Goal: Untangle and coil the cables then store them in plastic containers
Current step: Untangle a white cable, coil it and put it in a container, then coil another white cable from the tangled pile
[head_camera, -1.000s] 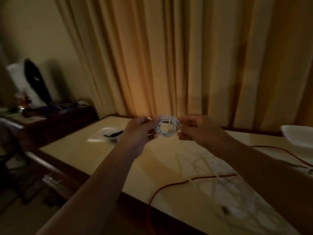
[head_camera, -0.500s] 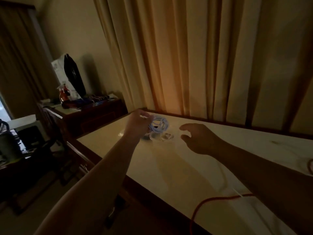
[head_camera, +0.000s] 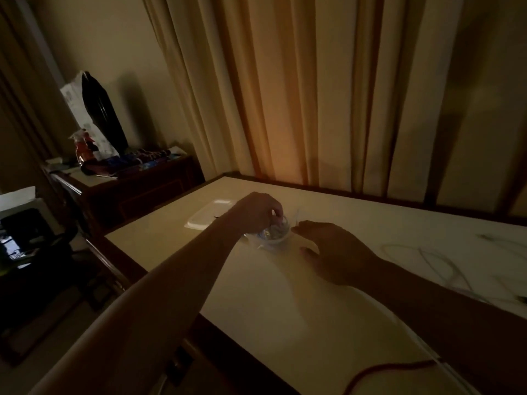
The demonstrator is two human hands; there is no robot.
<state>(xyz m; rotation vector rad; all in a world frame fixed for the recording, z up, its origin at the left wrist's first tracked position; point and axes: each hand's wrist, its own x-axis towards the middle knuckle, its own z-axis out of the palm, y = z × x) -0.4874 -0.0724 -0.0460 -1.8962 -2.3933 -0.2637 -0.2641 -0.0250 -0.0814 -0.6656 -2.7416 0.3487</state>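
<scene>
Just left of the frame's centre, the left hand point(head_camera: 256, 213) reaches down from above into a small clear plastic container point(head_camera: 275, 238) that stands on the pale table point(head_camera: 299, 309). Its fingers are curled over the coiled white cable point(head_camera: 274, 230) and seem to pinch it at the container's mouth, probably so the loops cannot spring open as they go in. The coil sits low inside the clear walls, though the dim light hides whether it rests on the bottom. The right hand point(head_camera: 333, 249) lies just to the right of the container with relaxed, spread fingers and grips nothing. It looks placed to steady the light container, but I cannot tell whether the fingertips touch it. A flat white lid or tray point(head_camera: 209, 218) lies beyond the left wrist, near enough to be picked up for closing. At the right edge loose white cables point(head_camera: 427, 260) sprawl uncoiled, and a red cable point(head_camera: 385, 369) curves along the bottom edge, so most of the job appears to remain.
</scene>
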